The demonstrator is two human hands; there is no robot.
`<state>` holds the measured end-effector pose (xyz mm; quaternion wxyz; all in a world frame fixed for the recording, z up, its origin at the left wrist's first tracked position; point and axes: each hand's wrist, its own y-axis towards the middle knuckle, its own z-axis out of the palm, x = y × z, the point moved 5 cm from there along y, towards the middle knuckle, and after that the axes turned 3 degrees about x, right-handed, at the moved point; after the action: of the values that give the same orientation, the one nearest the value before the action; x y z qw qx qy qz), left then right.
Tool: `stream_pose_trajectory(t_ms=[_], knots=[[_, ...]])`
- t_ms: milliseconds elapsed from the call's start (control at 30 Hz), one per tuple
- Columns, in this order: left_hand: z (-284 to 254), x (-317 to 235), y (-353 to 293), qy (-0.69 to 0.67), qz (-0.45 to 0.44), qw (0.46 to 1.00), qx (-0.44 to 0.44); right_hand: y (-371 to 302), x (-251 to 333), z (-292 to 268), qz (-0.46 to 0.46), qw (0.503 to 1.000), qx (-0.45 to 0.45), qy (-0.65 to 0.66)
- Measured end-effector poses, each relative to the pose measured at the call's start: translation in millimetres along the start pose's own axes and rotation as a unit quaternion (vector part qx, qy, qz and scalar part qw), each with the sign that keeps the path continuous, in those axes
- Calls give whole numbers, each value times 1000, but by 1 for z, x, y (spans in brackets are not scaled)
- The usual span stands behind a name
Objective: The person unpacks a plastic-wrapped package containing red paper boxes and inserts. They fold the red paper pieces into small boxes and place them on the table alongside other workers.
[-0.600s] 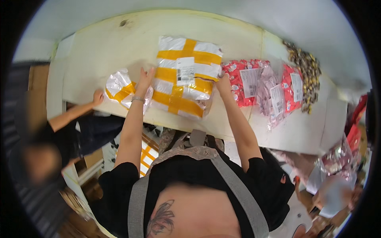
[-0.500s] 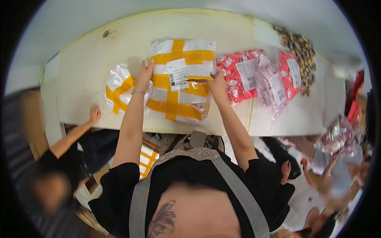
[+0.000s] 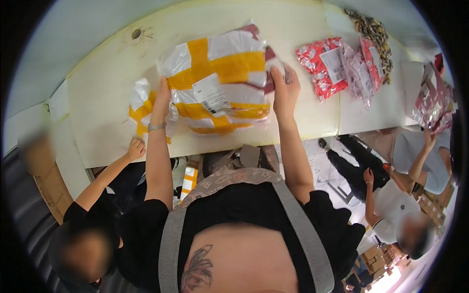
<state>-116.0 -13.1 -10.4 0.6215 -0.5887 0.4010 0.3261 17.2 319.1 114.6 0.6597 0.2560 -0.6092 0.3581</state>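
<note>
A big white plastic parcel (image 3: 188, 61) crossed with yellow tape, a white label on its front, is held between my two hands over the table. My left hand (image 3: 162, 100) grips its left side. On the right side my right hand (image 3: 286, 90) has its fingers closed round the edge, where a maroon part (image 3: 269, 63) shows through clear film. The parcel's underside is hidden. Just left of my left wrist, a smaller white parcel (image 3: 138, 105) with yellow tape lies on the table, partly covered by my forearm.
On the white table (image 3: 112, 63) lie a red patterned bag (image 3: 317, 61), a pink bag (image 3: 356, 73) and another red bag (image 3: 369, 51), beside a brown-yellow pile (image 3: 371, 34). A co-worker's hand (image 3: 137, 148) rests at the left table edge. At far right someone holds a maroon plastic bag (image 3: 432, 100).
The big parcel has been raised and tilted in my hands, with more maroon showing at its right. My view has shifted, so the red bags appear farther right. A bagged item at far right is higher.
</note>
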Motion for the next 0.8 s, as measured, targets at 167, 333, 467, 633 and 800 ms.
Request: stream_pose_trajectory(t_ms=[167,333,467,633,800], knots=[[-23,14,-32,-105,-8,994,-25,-16,15,36,-10,967,114,-229],[-99,31,-8,114,42,983,-140,22,45,22,11,976,163,-145],[-209,87,-12,110,-15,967,-229,52,66,-14,-19,995,73,60],[-248,109,-37,134,135,927,-324,86,-11,6,8,967,-47,252],[-243,168,-86,144,-134,968,-156,96,-153,44,171,959,-103,201]])
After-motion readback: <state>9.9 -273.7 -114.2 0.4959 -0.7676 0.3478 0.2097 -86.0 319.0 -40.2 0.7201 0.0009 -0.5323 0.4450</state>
